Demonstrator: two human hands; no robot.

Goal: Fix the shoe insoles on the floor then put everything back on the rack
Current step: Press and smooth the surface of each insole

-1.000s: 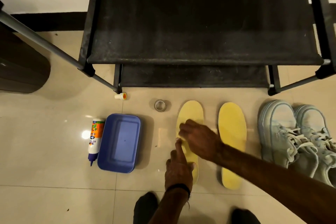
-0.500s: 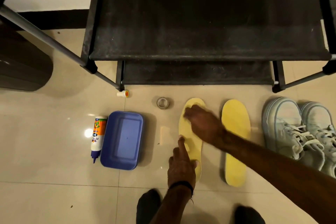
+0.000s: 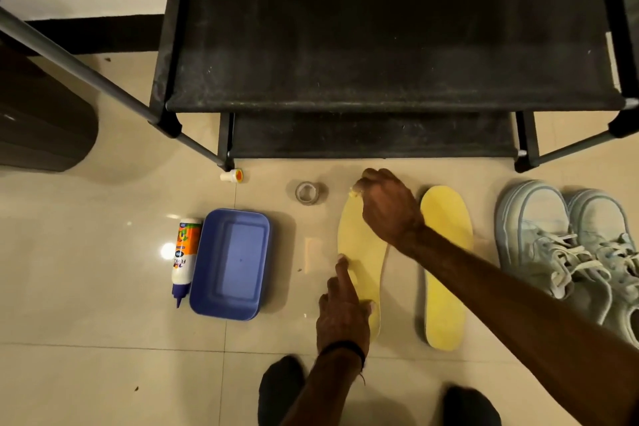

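Observation:
Two yellow insoles lie side by side on the tiled floor in front of the black shoe rack (image 3: 380, 45). My left hand (image 3: 340, 308) presses its straight index finger on the left insole (image 3: 363, 252) near its left edge, and the thumb touches the heel part. My right hand (image 3: 387, 204) covers the toe end of the same insole, its bent fingertips bearing down on the tip. The right insole (image 3: 446, 252) lies untouched, partly crossed by my right forearm. A pair of pale blue sneakers (image 3: 560, 245) stands on the floor to the right.
A glue bottle (image 3: 185, 252) lies beside a blue plastic tray (image 3: 207, 263) at the left. A clear tape roll (image 3: 306, 192) and a small white-orange cap (image 3: 232, 176) sit near the rack's foot. A dark bin (image 3: 41, 128) stands far left. My dark-socked feet (image 3: 280, 387) are below.
My right hand has slid along the left insole from its middle up to the toe tip. My left hand has stayed pressing the insole's lower part.

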